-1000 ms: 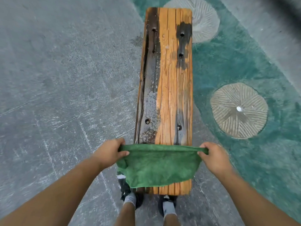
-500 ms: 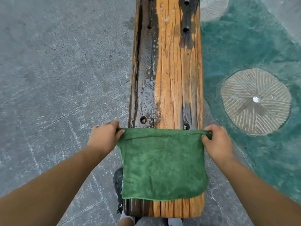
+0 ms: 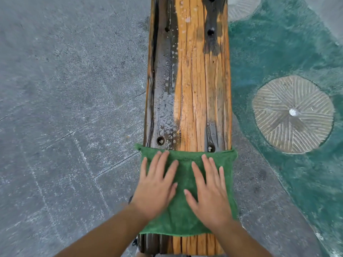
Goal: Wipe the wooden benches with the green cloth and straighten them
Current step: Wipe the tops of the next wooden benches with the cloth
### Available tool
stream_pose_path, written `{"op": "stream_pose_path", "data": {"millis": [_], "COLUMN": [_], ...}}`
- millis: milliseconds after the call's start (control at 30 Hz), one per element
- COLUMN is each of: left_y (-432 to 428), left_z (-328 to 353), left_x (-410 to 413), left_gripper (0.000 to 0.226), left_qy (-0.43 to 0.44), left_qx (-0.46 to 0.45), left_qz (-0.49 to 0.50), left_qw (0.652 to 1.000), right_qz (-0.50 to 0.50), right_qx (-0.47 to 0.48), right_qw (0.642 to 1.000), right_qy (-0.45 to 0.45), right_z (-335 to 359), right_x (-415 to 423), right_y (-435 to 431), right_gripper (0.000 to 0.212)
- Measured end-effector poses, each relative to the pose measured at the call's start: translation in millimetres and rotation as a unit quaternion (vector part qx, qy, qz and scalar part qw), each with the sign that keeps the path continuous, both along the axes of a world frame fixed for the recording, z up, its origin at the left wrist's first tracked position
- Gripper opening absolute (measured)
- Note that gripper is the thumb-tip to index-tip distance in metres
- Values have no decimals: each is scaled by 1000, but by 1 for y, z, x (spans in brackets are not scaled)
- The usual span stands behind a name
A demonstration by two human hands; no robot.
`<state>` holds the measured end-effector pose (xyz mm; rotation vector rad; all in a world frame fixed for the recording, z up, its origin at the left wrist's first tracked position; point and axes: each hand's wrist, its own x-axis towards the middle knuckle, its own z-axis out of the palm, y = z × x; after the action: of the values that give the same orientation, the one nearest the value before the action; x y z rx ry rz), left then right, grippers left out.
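A long wooden bench [image 3: 193, 86] runs away from me down the middle of the view, orange with dark wet streaks and water drops along its left side. The green cloth [image 3: 185, 216] lies spread flat across the bench's near end, covering its full width. My left hand [image 3: 157, 184] rests palm down on the cloth's left half, fingers spread. My right hand [image 3: 209, 190] lies palm down on the right half, fingers spread too. Neither hand grips the cloth.
Grey stone paving [image 3: 65, 108] lies left of the bench. On the right is a teal-painted ground patch [image 3: 287, 43] with a round grooved stone disc [image 3: 293, 114] set in it; another disc [image 3: 241, 6] shows at the top edge.
Both hands let go of the cloth's far corners and now press flat on top of it. The cloth went from held stretched to lying on the bench. The view moved closer.
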<state>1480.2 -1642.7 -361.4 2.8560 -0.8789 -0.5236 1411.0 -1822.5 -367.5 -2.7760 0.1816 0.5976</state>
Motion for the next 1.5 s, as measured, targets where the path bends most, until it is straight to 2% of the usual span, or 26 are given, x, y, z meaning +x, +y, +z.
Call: {"op": "stream_pose_path", "data": {"millis": [200, 400, 967, 1500], "left_y": [-4, -18, -55, -91], "left_z": [-24, -33, -45, -47], "left_x": [-12, 26, 169, 288], "left_gripper": [69, 70, 64, 67], "left_qy": [13, 3, -32, -57], "left_qx": [23, 18, -20, -13], "left_qz": [-22, -6, -34, -24], "left_qw": [999, 1000, 999, 998], "right_qz": [4, -1, -33, -60], "right_qx": [-59, -98, -110, -102], "right_qw": [998, 994, 989, 988], "right_qy": [-16, -39, -94, -98], "right_z": [-20, -24, -40, -38], "right_x": [0, 45, 182, 307], "right_y": [7, 3, -23, -47], "right_gripper": [76, 76, 74, 70]}}
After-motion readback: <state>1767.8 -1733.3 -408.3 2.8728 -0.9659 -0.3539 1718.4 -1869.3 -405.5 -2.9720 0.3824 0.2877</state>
